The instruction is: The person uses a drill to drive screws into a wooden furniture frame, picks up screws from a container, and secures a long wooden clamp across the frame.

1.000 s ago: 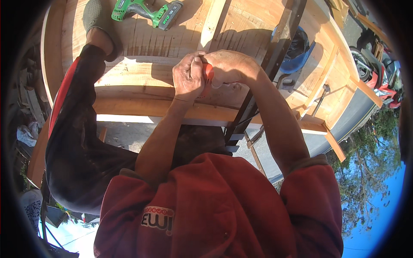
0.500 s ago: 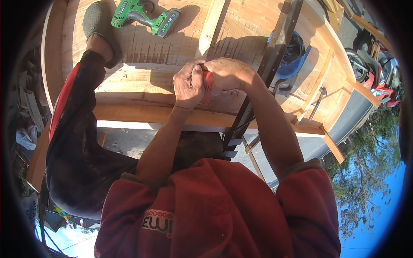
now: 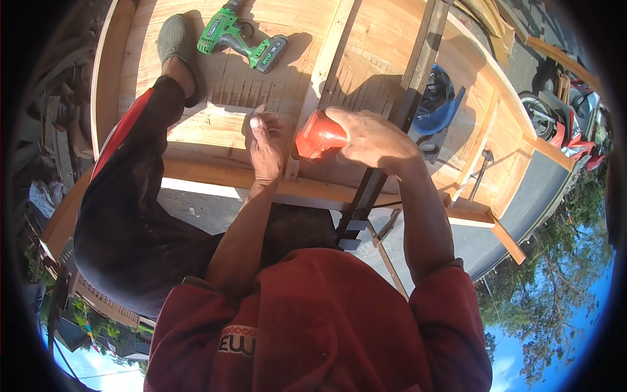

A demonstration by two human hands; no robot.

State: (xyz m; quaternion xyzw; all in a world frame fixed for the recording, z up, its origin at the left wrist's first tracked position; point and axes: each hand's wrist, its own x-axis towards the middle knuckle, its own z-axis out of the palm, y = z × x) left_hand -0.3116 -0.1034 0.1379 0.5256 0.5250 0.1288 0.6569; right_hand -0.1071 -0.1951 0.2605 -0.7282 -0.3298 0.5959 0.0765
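My right hand (image 3: 380, 140) grips a red plastic bottle (image 3: 319, 136), held tilted above the wooden frame (image 3: 225, 173). The bottle's broad end points left, and my fingers wrap the other end. To its left and apart from it is my left hand (image 3: 266, 151), thumb raised and fingers curled together. Whatever that hand pinches, if anything, is too small to make out. A green cordless drill (image 3: 227, 38) lies on the boards beyond, beside my foot in a grey-green clog (image 3: 177, 40).
A dark metal bar (image 3: 418, 72) crosses the wooden panel. Right of it stands a blue container (image 3: 436, 117) with a dark liner. Farther right, a hammer-like tool (image 3: 482, 171) rests by a wooden rib (image 3: 480, 134). A red motorcycle (image 3: 568, 130) is parked at the far right.
My hands, together at the red bottle before, have come apart. The right has kept the bottle and tipped it; the left has moved left. The view has shifted slightly.
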